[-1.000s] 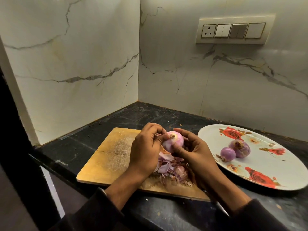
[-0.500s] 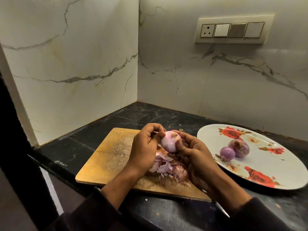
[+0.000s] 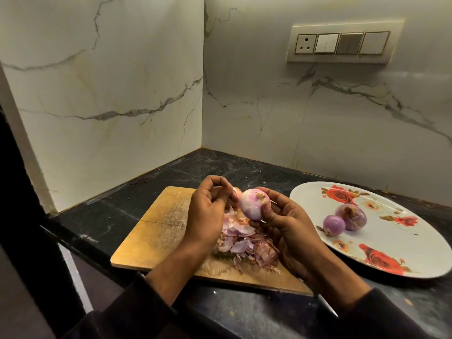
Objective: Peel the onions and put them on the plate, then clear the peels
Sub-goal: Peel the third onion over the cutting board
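Observation:
My right hand [image 3: 286, 223] grips a pale, pink-streaked onion [image 3: 253, 204] above the wooden cutting board [image 3: 159, 231]. My left hand [image 3: 208, 211] is just left of the onion, with its fingers curled and pinching a small pale piece of peel [image 3: 235, 191]. A heap of purple and pink peels [image 3: 244, 243] lies on the board under both hands. To the right, two peeled purple onions [image 3: 333, 225] [image 3: 351, 217] lie side by side on a white oval plate with red roses [image 3: 391, 241].
The board and plate sit on a dark stone counter [image 3: 244, 172] in a corner of marble walls. A switch panel with a socket [image 3: 342, 44] is on the back wall. The counter's front edge drops off at the left.
My left hand has drawn a little to the left, off the onion, taking a bit of peel with it. The right hand has turned the onion slightly and keeps hold of it.

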`<action>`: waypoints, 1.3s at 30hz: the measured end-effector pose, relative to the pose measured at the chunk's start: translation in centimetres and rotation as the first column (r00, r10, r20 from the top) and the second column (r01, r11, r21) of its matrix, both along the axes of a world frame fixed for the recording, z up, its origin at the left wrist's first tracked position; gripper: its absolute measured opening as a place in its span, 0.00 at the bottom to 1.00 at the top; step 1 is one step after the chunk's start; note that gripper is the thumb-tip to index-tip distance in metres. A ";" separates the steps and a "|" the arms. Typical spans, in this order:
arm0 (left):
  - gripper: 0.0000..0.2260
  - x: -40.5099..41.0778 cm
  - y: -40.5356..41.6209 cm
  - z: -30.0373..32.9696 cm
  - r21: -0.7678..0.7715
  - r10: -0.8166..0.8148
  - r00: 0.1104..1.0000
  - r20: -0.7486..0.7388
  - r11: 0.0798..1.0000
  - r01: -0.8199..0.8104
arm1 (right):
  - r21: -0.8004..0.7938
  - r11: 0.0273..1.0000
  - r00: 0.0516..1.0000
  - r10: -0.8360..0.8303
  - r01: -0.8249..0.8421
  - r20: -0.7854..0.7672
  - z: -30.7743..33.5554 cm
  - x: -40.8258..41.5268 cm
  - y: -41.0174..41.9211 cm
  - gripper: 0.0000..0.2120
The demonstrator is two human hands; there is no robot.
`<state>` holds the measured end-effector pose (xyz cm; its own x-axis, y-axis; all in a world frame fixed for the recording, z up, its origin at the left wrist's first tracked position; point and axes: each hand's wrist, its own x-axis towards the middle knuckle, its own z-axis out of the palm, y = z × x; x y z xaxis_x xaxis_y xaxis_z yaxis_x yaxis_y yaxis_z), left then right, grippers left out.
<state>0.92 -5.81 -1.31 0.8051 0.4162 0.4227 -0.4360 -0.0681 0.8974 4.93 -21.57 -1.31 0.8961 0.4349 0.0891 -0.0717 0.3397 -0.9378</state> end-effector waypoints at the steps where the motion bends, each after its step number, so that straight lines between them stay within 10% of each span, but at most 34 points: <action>1: 0.05 0.0 -0.1 -0.1 0.063 0.031 0.999 0.013 0.997 -0.032 | -0.005 1.000 1.000 -0.007 0.007 0.003 0.0 0.0 0.0 0.17; 17: 0.09 0.0 -0.4 -0.6 0.479 0.068 0.987 0.147 0.868 -0.131 | -0.111 0.994 0.995 -0.011 0.022 0.100 -0.5 -0.2 0.2 0.20; 39: 0.06 0.2 -0.4 -1.3 0.581 0.156 0.965 0.213 0.774 -0.253 | -0.163 0.983 0.980 -0.050 0.083 0.195 -0.9 -0.3 0.2 0.22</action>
<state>1.15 -6.25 -2.61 0.6400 0.1882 0.7450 -0.4695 -0.6718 0.5730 4.67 -21.38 -2.17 0.8974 0.3982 0.1900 0.1300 0.1728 -0.9763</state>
